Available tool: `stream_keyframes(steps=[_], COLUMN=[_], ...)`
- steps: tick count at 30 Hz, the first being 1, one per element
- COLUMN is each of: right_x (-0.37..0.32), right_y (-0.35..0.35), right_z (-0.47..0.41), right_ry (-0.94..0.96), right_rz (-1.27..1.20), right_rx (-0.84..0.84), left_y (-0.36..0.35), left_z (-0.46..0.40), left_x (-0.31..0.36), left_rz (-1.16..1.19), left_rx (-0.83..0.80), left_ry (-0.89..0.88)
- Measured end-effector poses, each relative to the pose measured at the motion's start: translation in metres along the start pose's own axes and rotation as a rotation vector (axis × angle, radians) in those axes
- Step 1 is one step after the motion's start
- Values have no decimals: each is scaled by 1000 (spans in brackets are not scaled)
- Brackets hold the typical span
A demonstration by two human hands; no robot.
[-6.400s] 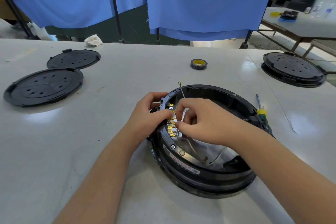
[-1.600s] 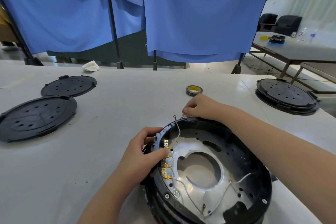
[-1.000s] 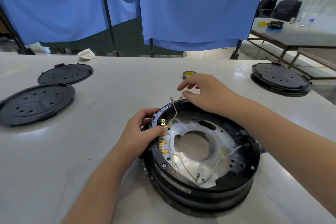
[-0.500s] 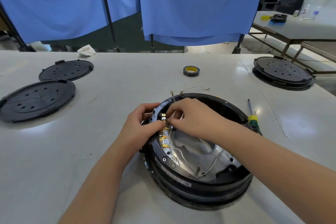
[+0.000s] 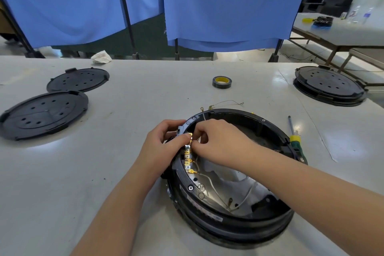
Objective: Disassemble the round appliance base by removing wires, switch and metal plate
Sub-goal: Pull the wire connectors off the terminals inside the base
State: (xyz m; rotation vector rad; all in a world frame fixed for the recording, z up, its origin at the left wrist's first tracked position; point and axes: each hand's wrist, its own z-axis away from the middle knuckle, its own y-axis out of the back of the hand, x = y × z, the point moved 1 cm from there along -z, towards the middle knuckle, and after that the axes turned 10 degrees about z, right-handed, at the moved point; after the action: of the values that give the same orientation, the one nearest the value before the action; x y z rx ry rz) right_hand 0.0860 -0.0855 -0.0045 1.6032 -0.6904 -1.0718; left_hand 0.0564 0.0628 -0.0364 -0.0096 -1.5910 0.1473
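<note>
Left hand grips the left rim of the round appliance base, thumb over the top of the switch block, fingers curled round its outer side. Right hand comes in from the right across the opening, thumb and forefinger pinching a thin wire at the top of the brass terminal row. Cannot tell whether that connector is off its tab; the fingers hide it.

Left to right on the table:
- two black perforated discs far left, the larger one nearer, the smaller one behind it, edges close but I can't tell if they touch
- crumpled white rag at the far table edge
- base near centre, sitting flat, open side up. Terminal row runs down the inside of the left wall. Metal plate lies in the bottom, partly hidden by the right forearm. White wires run from the lower terminals across the plate to ring lugs near the front wall.
- loose wire with a lug on each end lies on the table just behind the base's far rim
- roll of black tape with yellow core, well behind the base
- screwdriver, green and yellow handle, just beside the right rim, tip pointing away
- another black disc stack far right

Blue curtains on stands behind the table; second table with clutter at right rear.
</note>
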Motion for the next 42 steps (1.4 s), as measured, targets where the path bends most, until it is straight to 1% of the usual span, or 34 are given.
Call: stream_keyframes(steps=[5, 8, 14, 19, 23, 27, 30, 33, 42], right_x=[2, 5, 2, 9, 10, 5, 2, -2, -6], right_y=[1, 4, 5, 8, 9, 7, 8, 8, 10], right_z=[0, 3, 4, 4, 7, 10, 11, 11, 10], right_ry=[-61, -75, -20, -30, 18, 82, 91, 101, 103], right_rz=[106, 41, 36, -64, -138, -88, -43, -56, -31], right_rx=[53, 14, 10, 10, -6, -58, -81, -95, -55], left_y=[-1, -2, -2, -4, -3, -3, -3, -3, -3], left_z=[0, -1, 0, 2, 2, 2, 3, 3, 2], left_x=[1, 1, 1, 3, 3, 3, 4, 4, 3], left_rz=[-3, 2, 12, 23, 32, 17, 18, 28, 28], left_rx=[29, 31, 24, 27, 24, 33, 29, 30, 29], left_ry=[3, 4, 8, 14, 0, -8, -3, 0, -8])
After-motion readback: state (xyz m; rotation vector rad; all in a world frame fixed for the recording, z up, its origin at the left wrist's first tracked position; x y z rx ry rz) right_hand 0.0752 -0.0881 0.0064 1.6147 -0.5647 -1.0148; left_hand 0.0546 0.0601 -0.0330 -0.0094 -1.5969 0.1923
